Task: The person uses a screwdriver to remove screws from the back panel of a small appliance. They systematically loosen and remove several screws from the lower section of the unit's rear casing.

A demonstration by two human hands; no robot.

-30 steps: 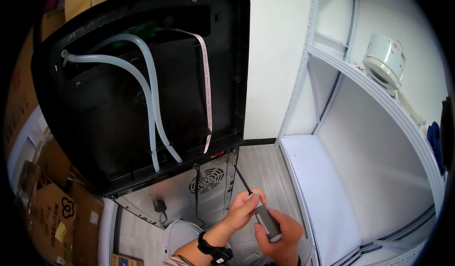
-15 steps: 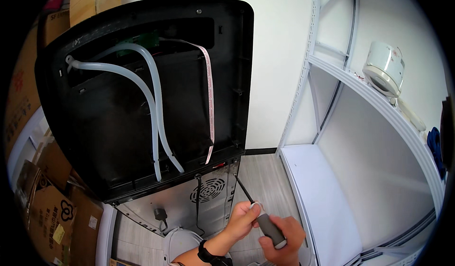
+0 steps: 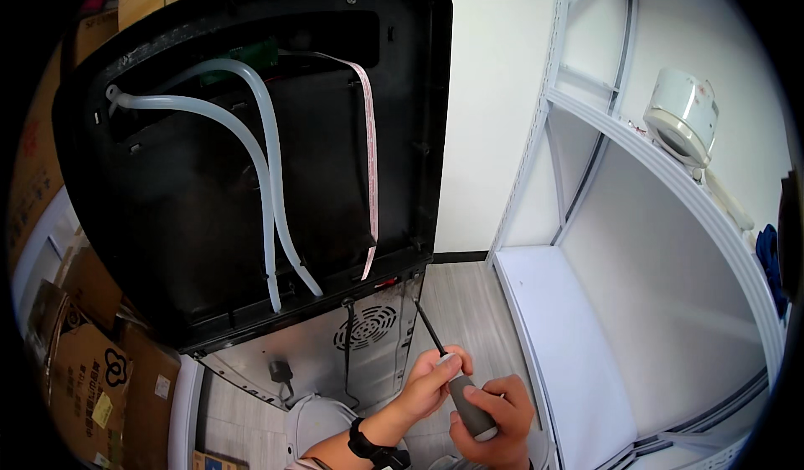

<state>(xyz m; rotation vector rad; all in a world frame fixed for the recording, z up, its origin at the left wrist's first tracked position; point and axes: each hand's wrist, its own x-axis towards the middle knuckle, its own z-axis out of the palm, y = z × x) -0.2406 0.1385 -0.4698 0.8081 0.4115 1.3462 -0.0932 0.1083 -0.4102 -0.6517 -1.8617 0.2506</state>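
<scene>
A screwdriver [image 3: 466, 403] with a grey handle slants up and left, its dark shaft reaching the right edge of a metal panel [image 3: 322, 361]. My left hand [image 3: 431, 385] closes around the front of the handle by the shaft. Behind it, my right hand [image 3: 500, 420] grips the rear of the handle. The tip seems to meet the panel's upper right corner; any screw there is too small to make out. Above the panel stands a large black cover [image 3: 335, 185] with two translucent hoses [image 3: 272, 160], a flat ribbon cable [image 3: 369, 152] and a green circuit board [image 3: 251, 54].
Cardboard boxes [image 3: 88, 386] are stacked at the left. On the right is a white metal shelf [image 3: 569, 344] holding a white appliance [image 3: 682, 114]. A black power cord [image 3: 348, 344] hangs down the panel, near a round vent [image 3: 366, 326] and a black plug [image 3: 280, 373].
The view has shifted slightly, so the cover sits higher. My right hand has changed its hold on the handle, its fingers now more opened out. The screwdriver tip stays at the same corner.
</scene>
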